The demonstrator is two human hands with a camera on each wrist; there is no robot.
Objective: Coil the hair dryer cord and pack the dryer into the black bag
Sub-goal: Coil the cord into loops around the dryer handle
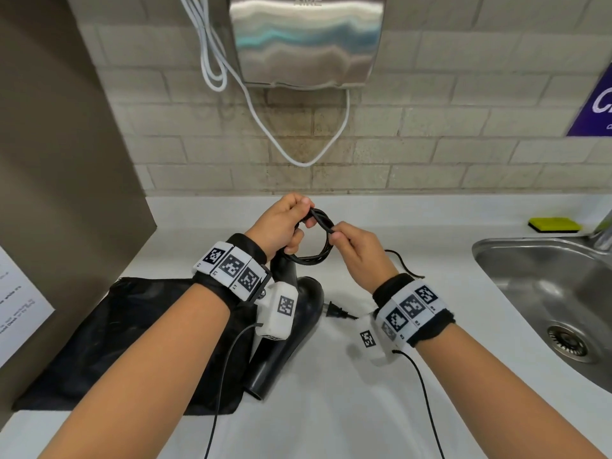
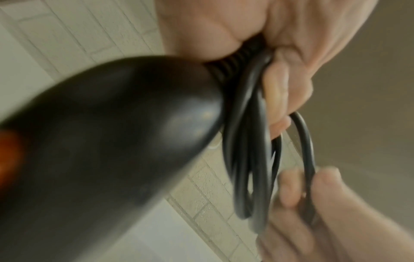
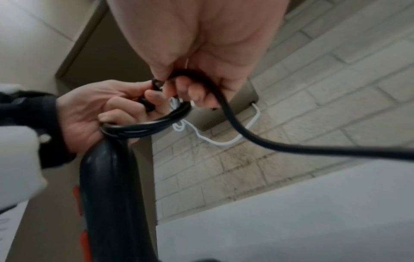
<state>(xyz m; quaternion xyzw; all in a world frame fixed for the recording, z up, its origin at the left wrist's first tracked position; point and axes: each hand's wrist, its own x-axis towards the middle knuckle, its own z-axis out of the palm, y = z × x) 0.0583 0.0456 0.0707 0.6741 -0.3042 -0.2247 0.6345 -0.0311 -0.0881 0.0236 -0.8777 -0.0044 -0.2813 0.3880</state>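
Above the counter, head view: I see my left hand (image 1: 281, 225) gripping the coiled cord (image 1: 316, 238); my right hand (image 1: 356, 251) pinches its loop; the hair dryer (image 1: 284, 329) hangs below, partly over the black bag (image 1: 109, 342); the plug (image 1: 332, 311) lies on the white counter (image 1: 347, 409), the sink (image 1: 543, 293) to the right
Left wrist view: fingers (image 2: 284, 95) curl round the cord (image 2: 248, 141) just beside the dryer handle (image 2: 112, 141)
Right wrist view: thumb and fingers (image 3: 192, 90) pinch the cord (image 3: 235, 124), which trails right over bare counter (image 3: 291, 221)
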